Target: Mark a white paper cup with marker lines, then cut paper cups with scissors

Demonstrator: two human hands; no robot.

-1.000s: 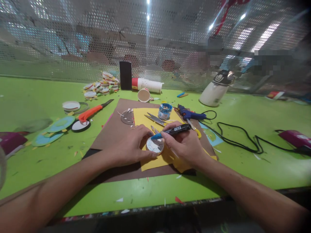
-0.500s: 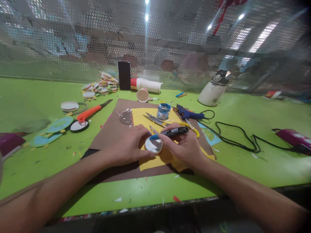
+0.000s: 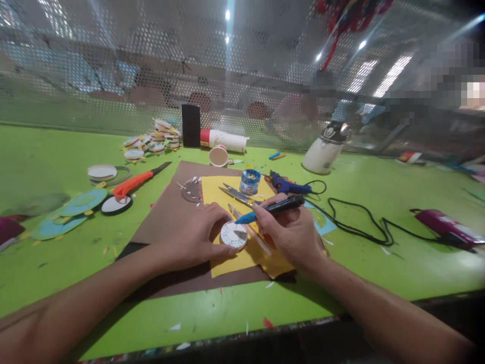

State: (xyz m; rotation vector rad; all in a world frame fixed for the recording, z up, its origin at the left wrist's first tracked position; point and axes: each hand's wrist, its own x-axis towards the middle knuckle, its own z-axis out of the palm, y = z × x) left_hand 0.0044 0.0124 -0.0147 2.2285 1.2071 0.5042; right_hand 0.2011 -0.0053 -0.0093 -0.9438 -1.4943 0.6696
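My left hand (image 3: 199,230) curls its thumb and fingers around the edge of a small round white disc (image 3: 232,237) with dark marks drawn around its face. Between the fingers and thumb of my right hand (image 3: 293,230) is a marker (image 3: 282,205), black in the barrel and blue toward the tip. Its tip is at the far part of the disc; whether it touches is too fine to tell. Under both hands lie yellow paper (image 3: 223,265) and brown card (image 3: 170,207). A slim pale stick (image 3: 261,240) runs beside the disc, partly hidden by my right hand.
Beyond my hands are scissors (image 3: 237,194), a blue-labelled jar (image 3: 250,182) and a glue gun (image 3: 290,184). An orange-handled knife (image 3: 132,187) lies left, near paper discs (image 3: 85,201). Stacked cups (image 3: 227,141), a phone (image 3: 190,126) and a penguin-shaped container (image 3: 326,149) stand behind.
My right hand has drawn back slightly to the right, so more of the marker's blue end and the pale stick show. The left hand keeps the disc. The whole view has shifted a little.
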